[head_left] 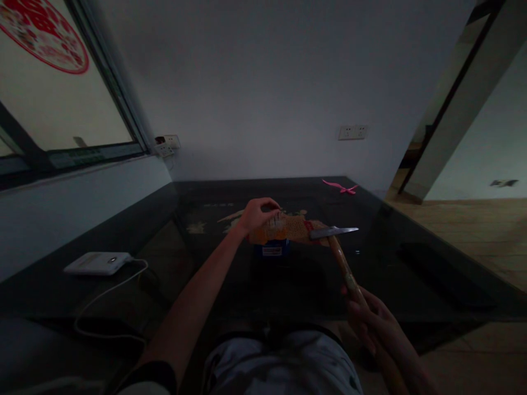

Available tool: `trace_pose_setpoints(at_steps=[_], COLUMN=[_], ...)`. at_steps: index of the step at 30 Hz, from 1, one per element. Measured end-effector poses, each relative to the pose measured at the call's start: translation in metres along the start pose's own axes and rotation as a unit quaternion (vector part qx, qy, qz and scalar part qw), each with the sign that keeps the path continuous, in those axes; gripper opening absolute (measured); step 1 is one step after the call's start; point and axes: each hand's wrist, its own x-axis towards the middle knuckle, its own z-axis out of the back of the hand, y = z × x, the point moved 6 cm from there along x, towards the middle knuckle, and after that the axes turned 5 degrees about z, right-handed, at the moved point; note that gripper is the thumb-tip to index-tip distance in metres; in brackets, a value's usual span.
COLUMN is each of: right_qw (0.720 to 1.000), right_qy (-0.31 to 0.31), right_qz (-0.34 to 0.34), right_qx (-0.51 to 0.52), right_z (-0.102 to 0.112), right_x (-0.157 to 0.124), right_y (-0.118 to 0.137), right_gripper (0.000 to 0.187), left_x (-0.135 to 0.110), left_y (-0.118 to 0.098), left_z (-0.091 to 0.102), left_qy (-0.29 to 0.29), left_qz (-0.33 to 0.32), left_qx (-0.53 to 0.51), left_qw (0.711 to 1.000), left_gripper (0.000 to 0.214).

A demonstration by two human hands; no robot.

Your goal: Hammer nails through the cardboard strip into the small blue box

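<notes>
My left hand [256,215] reaches out over a dark glass table [214,285] and pinches the upper edge of an orange printed wrapper or card [288,227]. Under the wrapper sits a small blue box [272,250]. My right hand [366,318] is closed round the wooden handle of a hammer [341,258], low at the right. The hammer's metal head [333,232] lies across the right end of the orange wrapper.
A white power bank [99,263] with a white cable [107,299] lies at the table's left. A pink ribbon-like thing [341,187] rests at the far right edge. Wall sockets [353,132] sit on the back wall, a window at the left, wooden floor at the right.
</notes>
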Motion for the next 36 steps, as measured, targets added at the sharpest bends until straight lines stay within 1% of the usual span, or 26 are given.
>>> trace_pose_setpoints(at_steps=[2, 4, 6, 10, 15, 19, 22, 28, 33, 36], right_qw=[1.0, 1.0, 1.0, 1.0, 0.998, 0.994, 0.987, 0.964, 0.941, 0.924], right_qy=[0.004, 0.006, 0.007, 0.005, 0.018, 0.025, 0.038, 0.083, 0.105, 0.111], right_qz=[0.001, 0.005, 0.005, 0.006, 0.017, 0.023, 0.033, 0.074, 0.093, 0.114], right_qx=[-0.005, -0.009, -0.008, -0.015, -0.057, -0.105, -0.152, -0.241, -0.308, -0.348], right_z=[0.0, 0.0, 0.0, 0.0, -0.005, -0.011, -0.018, -0.038, -0.056, -0.061], right_x=[0.001, 0.001, 0.001, 0.002, 0.01, 0.024, 0.041, 0.073, 0.085, 0.088], right_y=[-0.001, -0.001, 0.0, 0.003, 0.014, 0.032, 0.051, 0.087, 0.107, 0.118], right_gripper=[0.047, 0.046, 0.044, 0.044, 0.04, 0.041, 0.043, 0.04, 0.031, 0.031], left_x=[0.006, 0.005, 0.002, -0.001, 0.001, 0.0, 0.0, 0.001, 0.002, 0.002], left_y=[0.013, 0.021, 0.026, 0.031, 0.029, 0.027, 0.027, 0.032, 0.037, 0.037], left_z=[-0.008, -0.016, -0.021, -0.022, -0.022, -0.022, -0.021, -0.022, -0.023, -0.023], left_qy=[-0.013, -0.011, -0.015, -0.015, 0.002, 0.014, 0.023, 0.031, 0.031, 0.028], left_qz=[0.001, 0.002, 0.008, 0.021, 0.025, 0.018, 0.007, -0.002, 0.013, 0.017], left_qx=[0.016, 0.025, 0.024, 0.007, 0.02, 0.028, 0.034, 0.033, 0.041, 0.037], left_qw=[1.0, 1.0, 1.0, 1.0, 0.999, 0.999, 0.999, 0.999, 0.999, 0.999], left_gripper=[0.012, 0.013, 0.015, 0.018, 0.018, 0.016, 0.017, 0.017, 0.021, 0.02])
